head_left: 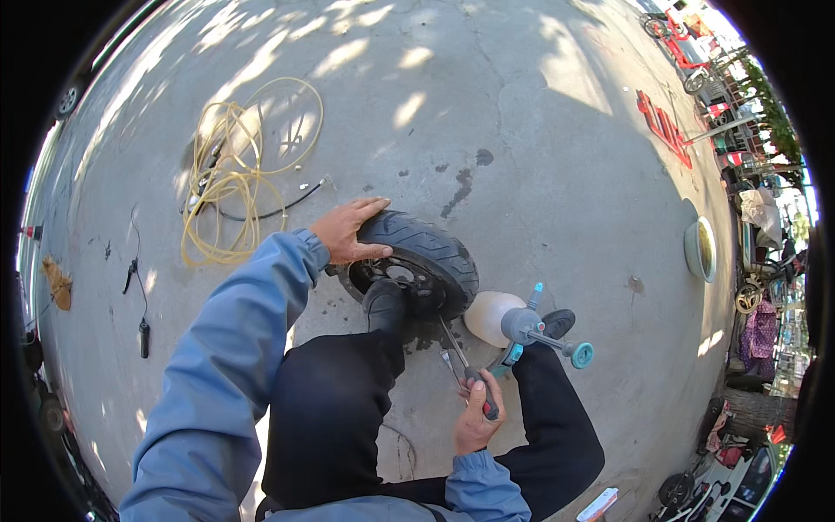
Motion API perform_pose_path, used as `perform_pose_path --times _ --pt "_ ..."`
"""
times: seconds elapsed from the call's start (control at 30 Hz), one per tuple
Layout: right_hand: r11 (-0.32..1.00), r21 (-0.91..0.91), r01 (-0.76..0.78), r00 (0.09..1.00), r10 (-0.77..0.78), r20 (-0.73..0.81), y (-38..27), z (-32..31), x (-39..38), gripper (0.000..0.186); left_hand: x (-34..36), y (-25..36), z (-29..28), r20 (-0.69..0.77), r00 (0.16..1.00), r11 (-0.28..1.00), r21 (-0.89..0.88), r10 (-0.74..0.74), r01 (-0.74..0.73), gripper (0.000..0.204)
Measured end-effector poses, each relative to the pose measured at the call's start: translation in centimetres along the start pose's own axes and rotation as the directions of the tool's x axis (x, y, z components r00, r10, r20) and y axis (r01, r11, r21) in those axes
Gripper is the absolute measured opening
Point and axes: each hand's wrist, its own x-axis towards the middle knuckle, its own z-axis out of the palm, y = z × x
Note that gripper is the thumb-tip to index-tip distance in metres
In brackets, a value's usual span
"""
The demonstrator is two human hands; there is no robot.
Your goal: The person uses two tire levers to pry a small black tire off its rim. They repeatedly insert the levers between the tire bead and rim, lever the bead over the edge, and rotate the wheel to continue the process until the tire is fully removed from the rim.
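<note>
A black scooter tire point(435, 252) on a dark wheel rim point(409, 283) stands tilted on the ground in front of me, my left shoe point(384, 306) against the wheel. My left hand point(348, 230) grips the tire's upper left edge, thumb on the sidewall and fingers over the tread. My right hand point(480, 418) is closed round the dark, red-marked handle of a screwdriver point(475, 376). Its metal shaft reaches up to the tire's lower edge; whether the tip is under the bead is hidden. A second thin metal tool point(450, 364) shows beside the shaft, its lower end hidden near my hand.
Right of the wheel, a white pump sprayer point(497, 318) with a grey and teal top stands close by my right leg. A coiled yellow hose point(235, 187) lies at the upper left, a black cable with a handle point(143, 335) farther left. A basin point(698, 250) is at the right.
</note>
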Motion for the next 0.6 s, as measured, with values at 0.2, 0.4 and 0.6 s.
perform_pose_path --times 0.2,0.4,0.6 --pt "0.992 -0.125 -0.019 1.000 0.019 0.000 -1.9 -0.1 0.7 0.043 1.7 -0.6 1.4 0.017 0.995 0.994 -0.059 0.097 -0.096 0.097" --pt "0.992 -0.120 0.030 0.999 -0.028 0.016 -2.6 0.9 2.2 0.045 4.0 -1.0 2.3 0.041 0.991 0.983 -0.133 0.131 -0.124 0.096" --pt "0.996 -0.012 -0.084 0.995 0.084 0.057 -5.2 2.4 5.8 0.040 3.8 -2.0 2.6 -0.010 0.986 0.980 -0.106 0.168 -0.169 0.096"
